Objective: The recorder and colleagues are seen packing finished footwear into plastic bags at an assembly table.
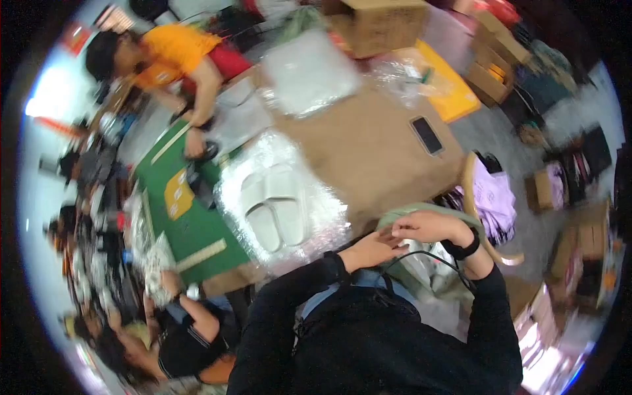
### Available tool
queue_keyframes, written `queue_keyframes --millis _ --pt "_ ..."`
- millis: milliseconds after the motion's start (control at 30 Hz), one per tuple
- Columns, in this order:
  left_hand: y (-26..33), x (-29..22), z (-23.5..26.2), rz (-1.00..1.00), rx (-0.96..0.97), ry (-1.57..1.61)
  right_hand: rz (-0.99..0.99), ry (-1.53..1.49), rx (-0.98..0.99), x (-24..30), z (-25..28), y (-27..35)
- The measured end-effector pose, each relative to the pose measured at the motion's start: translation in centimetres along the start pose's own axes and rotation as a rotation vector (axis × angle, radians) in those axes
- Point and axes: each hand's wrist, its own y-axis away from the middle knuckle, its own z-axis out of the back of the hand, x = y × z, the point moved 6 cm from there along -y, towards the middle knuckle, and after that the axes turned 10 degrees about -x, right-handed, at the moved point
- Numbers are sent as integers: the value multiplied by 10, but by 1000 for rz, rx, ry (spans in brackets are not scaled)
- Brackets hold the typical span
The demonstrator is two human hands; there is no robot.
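Both hands are at the pale green bag (pixel 421 217), left hand (pixel 372 250) fingers pressed flat, right hand (pixel 428 227) fingers curled pinching its edge, while the 2 white slippers (pixel 273 207) in plastic sit untouched on the tabletop (pixel 368 151).

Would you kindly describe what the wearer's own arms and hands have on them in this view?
Both forearms are in long black sleeves. The left hand is bare. The right hand is bare too, with a black band at its wrist. A thin black cable loops between the wrists.
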Motion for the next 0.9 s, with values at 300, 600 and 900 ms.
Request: queue_keyframes --millis 300,600,900 --pt "127 51 69 522 -355 -80 342 -436 -66 105 -32 -207" --pt "290 54 -12 1094 -43 -116 81 312 176 51 -193 -305" --pt "320 58 -26 1013 -307 -233 -50 594 -273 43 -184 -344"
